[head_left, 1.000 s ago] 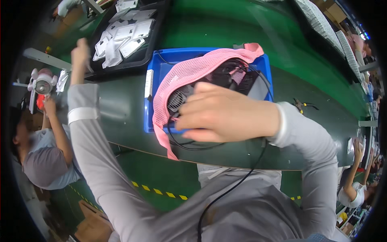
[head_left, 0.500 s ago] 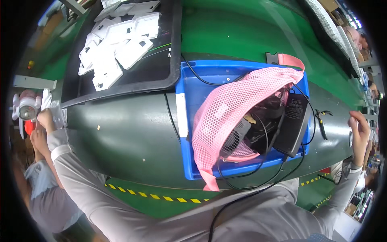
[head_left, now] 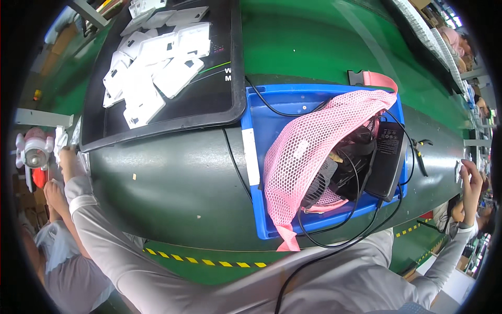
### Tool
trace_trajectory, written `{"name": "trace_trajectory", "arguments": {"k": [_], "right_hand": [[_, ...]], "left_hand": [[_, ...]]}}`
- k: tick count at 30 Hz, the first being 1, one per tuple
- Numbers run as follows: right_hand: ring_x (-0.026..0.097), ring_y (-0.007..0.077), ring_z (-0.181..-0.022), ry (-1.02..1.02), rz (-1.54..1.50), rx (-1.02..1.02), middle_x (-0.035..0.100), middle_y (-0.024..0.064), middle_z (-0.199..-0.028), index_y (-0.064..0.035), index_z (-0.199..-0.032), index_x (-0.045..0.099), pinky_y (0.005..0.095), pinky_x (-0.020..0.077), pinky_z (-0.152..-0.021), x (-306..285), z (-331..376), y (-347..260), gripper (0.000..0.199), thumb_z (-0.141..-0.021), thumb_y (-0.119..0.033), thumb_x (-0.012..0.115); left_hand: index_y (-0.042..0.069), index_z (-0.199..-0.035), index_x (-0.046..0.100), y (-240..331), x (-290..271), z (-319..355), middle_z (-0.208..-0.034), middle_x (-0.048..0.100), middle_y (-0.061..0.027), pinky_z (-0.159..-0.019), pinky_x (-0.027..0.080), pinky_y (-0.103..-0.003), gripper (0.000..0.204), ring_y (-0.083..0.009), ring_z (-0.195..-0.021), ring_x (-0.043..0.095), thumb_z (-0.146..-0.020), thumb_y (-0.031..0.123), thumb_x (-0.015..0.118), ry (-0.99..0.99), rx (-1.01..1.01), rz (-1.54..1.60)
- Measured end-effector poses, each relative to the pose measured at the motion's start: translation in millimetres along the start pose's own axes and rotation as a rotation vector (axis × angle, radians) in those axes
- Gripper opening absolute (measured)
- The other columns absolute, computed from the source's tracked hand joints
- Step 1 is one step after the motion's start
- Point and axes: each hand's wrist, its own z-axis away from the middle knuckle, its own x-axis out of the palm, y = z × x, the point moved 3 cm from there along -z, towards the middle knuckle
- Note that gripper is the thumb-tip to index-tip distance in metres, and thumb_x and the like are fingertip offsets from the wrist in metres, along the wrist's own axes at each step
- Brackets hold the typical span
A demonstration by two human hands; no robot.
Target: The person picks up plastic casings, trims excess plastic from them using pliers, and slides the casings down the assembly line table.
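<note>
At the far left, my left hand (head_left: 67,160) reaches out beside a crumpled white piece of thin material (head_left: 61,138) and a clear plastic bag (head_left: 82,159). Its fingers are too small and hidden to read. My right hand (head_left: 471,183) is raised at the far right with its fingers bent. A small shiny piece (head_left: 458,170) shows at the fingertips, too small to name. Between my arms, a blue bin (head_left: 258,206) holds a pink mesh bag (head_left: 298,149), a black power adapter (head_left: 387,157) and a grey fan-like part (head_left: 320,183).
A black tray (head_left: 209,107) with several white plastic cases (head_left: 178,73) stands at the back left. Pliers (head_left: 421,157) lie right of the bin. A black cable (head_left: 334,252) runs from the bin across my lap. Another person's hand (head_left: 55,196) is close to my left forearm.
The view has shifted, so the bin and tray appear further right and lower. My right fingers are more bent, and the shiny piece has moved up closer to the fingertips. The left hand has shifted slightly.
</note>
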Motion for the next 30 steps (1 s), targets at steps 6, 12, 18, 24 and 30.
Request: {"name": "trace_trajectory", "arguments": {"k": [6,12,18,24,30], "right_hand": [[0.054,0.0078,-0.081,-0.016,0.096,-0.062,0.064,0.0024,-0.095,0.0017,-0.112,0.065,0.0222,0.0435,-0.073,-1,-7,-5,0.021,-0.095,-0.009,0.062],[0.056,0.0081,-0.080,0.008,0.115,-0.059,0.066,0.0033,-0.098,0.0012,-0.112,0.065,0.0234,0.0457,-0.073,-11,-6,-8,0.021,-0.095,-0.009,0.062],[0.056,0.0085,-0.084,-0.019,0.084,0.005,0.066,0.0037,-0.103,0.0014,-0.114,0.065,0.0232,0.0460,-0.076,-8,-7,-4,0.022,-0.095,-0.009,0.061],[0.056,0.0092,-0.087,-0.072,0.096,-0.056,0.066,0.0033,-0.103,0.0024,-0.114,0.064,0.0226,0.0449,-0.078,-1,-17,0,0.022,-0.095,-0.010,0.061],[0.060,0.0203,-0.082,-0.059,0.167,-0.611,0.066,0.0073,-0.090,0.0002,-0.099,0.067,0.0330,0.0484,-0.081,27,-25,-158,0.015,-0.088,-0.008,0.063]], "left_hand": [[0.006,-0.100,0.067,5,-38,16,-0.088,0.068,-0.0172,-0.074,0.051,-0.039,0.028,-0.0283,-0.081,0.066,-0.078,0.022,0.075,0.002,0.385,0.191],[-0.002,-0.087,0.071,29,-21,18,-0.086,0.070,-0.0206,-0.077,0.052,-0.041,0.031,-0.0330,-0.083,0.069,-0.076,0.028,0.074,0.079,0.056,0.012],[-0.002,-0.089,0.072,-29,-17,33,-0.091,0.071,-0.0231,-0.085,0.052,-0.045,0.039,-0.0381,-0.091,0.069,-0.075,0.034,0.073,0.187,-0.208,-0.025],[-0.003,-0.081,0.071,-55,-12,36,-0.084,0.071,-0.0221,-0.082,0.053,-0.045,0.036,-0.0378,-0.085,0.069,-0.074,0.032,0.075,0.021,-0.145,0.087],[0.003,-0.083,0.074,-69,-66,93,-0.082,0.072,-0.0172,-0.080,0.053,-0.042,0.021,-0.0320,-0.081,0.070,-0.075,0.022,0.071,0.444,-0.088,0.207]]}}
